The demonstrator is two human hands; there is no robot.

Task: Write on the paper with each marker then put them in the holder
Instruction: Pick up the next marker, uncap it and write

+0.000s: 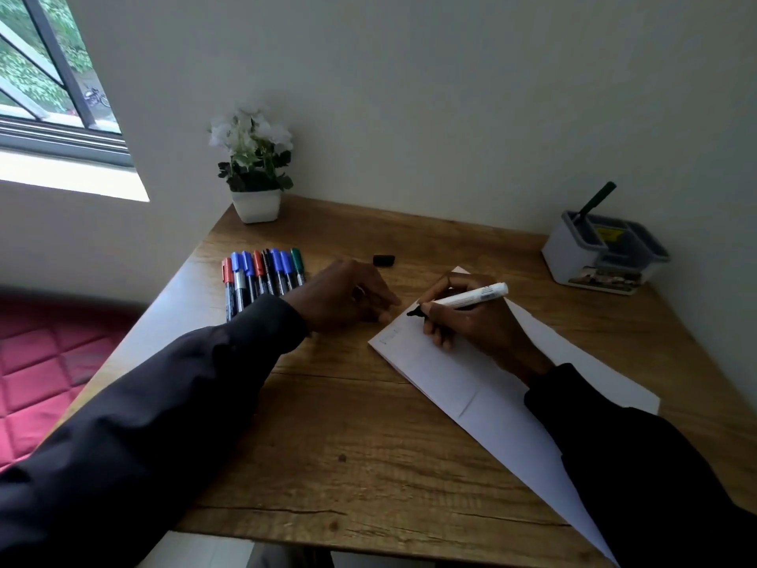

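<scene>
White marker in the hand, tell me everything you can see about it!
The white plastic-looking marker is uncapped, its black tip pointing left at the far edge of the white paper sheet. It lies nearly level, small dark print near its back end. The right hand pinches it close to the tip. Whether the tip touches the paper is unclear.

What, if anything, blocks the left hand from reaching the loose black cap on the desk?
Probably yes: the left hand rests on the desk, apparently holding nothing, and only bare wood lies between it and the black cap just beyond it.
</scene>
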